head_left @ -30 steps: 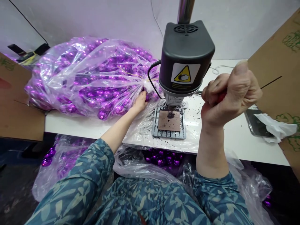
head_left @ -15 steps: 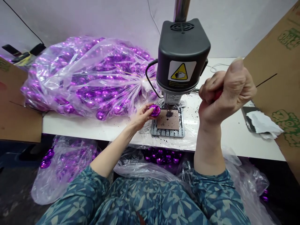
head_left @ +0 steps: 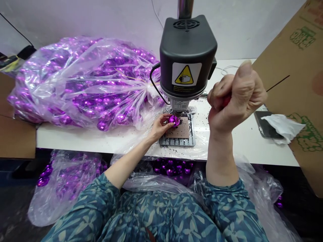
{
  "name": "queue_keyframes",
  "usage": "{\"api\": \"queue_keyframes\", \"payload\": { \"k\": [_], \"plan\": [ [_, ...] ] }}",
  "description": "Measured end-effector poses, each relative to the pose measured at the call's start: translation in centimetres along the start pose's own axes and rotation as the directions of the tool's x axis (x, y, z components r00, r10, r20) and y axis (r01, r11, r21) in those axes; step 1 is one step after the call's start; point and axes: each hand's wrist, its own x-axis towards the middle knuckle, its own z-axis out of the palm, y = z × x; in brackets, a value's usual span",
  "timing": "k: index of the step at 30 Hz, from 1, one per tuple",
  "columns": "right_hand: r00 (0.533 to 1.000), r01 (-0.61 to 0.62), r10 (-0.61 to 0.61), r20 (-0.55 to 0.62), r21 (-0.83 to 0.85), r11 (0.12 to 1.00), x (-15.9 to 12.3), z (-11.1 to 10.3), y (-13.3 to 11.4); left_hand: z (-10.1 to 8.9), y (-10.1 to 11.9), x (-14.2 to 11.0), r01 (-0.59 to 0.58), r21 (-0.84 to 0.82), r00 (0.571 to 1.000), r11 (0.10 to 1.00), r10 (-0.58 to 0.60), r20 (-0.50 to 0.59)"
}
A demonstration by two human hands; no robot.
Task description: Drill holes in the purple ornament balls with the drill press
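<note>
Between the fingers and thumb of my left hand (head_left: 161, 127) is a shiny purple faceted ball (head_left: 174, 120). The ball sits just under the head of a black drill press (head_left: 188, 50), above a brown board (head_left: 180, 131) on the slotted metal base (head_left: 176, 143). The drill's tip is hidden behind the ball and motor housing. My right hand (head_left: 236, 95) is raised at the machine's right side, its fingers wrapped round a red handle (head_left: 226, 101) that shows only in part. Dark shavings lie over the board and base.
A large clear bag of purple balls (head_left: 83, 84) lies on the white table (head_left: 75, 137), left of the machine. On the right are a phone (head_left: 267, 126), a crumpled white tissue (head_left: 284, 126) and a cardboard box (head_left: 300, 77). More purple balls (head_left: 174, 167) show below the table's front edge.
My left hand has come away from the bag's tied neck with a purple ball and moved right, under the drill head. My right hand stays closed on the red handle. The camera view has shifted slightly.
</note>
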Motion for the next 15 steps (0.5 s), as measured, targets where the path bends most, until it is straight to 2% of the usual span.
{"api": "queue_keyframes", "payload": {
  "k": [6,8,13,15],
  "plan": [
    [0.992,0.119,-0.115,0.050,-0.070,0.990,-0.2,-0.2,1.0,0.8,-0.4,0.0,-0.085,0.086,0.996,0.993,0.085,0.006],
    [0.993,0.113,-0.110,0.047,-0.079,0.990,-0.2,-0.2,1.0,1.0,-0.5,-0.3,-0.087,0.171,0.996,0.981,0.084,0.023],
    [0.998,0.066,-0.066,0.008,0.069,0.995,-0.2,-0.2,0.6,1.0,-0.4,-0.9,-0.088,0.336,0.996,0.938,0.089,0.012],
    [0.998,0.051,-0.053,0.019,0.067,0.996,-0.3,-0.3,0.4,0.9,-0.3,-0.9,-0.084,0.389,0.996,0.917,0.085,0.017]
  ]
}}
